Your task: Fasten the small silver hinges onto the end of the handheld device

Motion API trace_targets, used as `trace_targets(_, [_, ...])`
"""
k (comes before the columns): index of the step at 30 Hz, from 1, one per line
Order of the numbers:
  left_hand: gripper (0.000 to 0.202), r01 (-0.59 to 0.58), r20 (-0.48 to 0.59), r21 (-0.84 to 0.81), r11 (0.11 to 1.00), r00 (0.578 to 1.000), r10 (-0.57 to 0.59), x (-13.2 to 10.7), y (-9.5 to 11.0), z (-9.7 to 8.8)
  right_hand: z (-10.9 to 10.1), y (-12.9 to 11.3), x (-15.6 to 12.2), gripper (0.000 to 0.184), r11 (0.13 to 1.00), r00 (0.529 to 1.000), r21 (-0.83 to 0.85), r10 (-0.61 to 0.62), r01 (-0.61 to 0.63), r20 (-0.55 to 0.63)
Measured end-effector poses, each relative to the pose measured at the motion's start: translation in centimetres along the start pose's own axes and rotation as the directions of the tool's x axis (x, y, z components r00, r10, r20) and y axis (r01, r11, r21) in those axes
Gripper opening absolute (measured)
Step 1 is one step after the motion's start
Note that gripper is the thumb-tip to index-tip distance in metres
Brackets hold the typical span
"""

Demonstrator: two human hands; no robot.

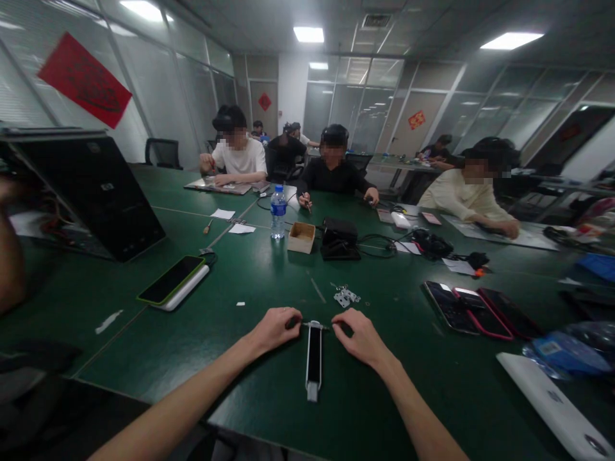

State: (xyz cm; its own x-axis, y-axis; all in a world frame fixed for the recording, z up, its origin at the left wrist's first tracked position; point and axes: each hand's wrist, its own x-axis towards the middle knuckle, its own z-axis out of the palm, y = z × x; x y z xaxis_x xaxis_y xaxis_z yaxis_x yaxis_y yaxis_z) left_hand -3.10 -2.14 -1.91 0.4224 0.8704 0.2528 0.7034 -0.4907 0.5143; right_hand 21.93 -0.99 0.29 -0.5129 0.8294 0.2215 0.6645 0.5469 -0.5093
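Note:
On the green table in front of me lies a narrow device (314,358) with a black strip in a silver-white frame, its long side pointing away from me. A thin metal crosspiece (325,328) runs across its far end. From the left, my left hand (279,328) has its thumb and fingers closed at one end of this crosspiece. My right hand (359,334) pinches at the opposite end, with the fingertips close together. Just beyond the right hand sits a small heap of metal parts (346,296). The fingertips hide the ends of the crosspiece.
Ahead stand a water bottle (278,214), an open small box (301,238) and a black device (339,238). A phone (172,280) is at left, near a black computer case (96,192). Several phones (451,307) lie right. Co-workers (334,169) sit across the table.

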Motion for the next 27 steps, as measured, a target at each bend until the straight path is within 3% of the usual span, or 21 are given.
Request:
trace_targets(8, [0.013, 0.042, 0.046, -0.038, 0.998, 0.998, -0.04, 0.1, 0.3, -0.3, 1.0, -0.4, 0.3, 0.016, 0.998, 0.994, 0.064, 0.008, -0.014, 0.105])
trace_targets(27, [0.016, 0.097, 0.095, -0.087, 0.991, 0.992, -0.089, 0.4, 0.9, -0.8, 1.4, -0.1, 0.3, 0.013, 0.994, 0.997, 0.109, 0.012, -0.021, 0.081])
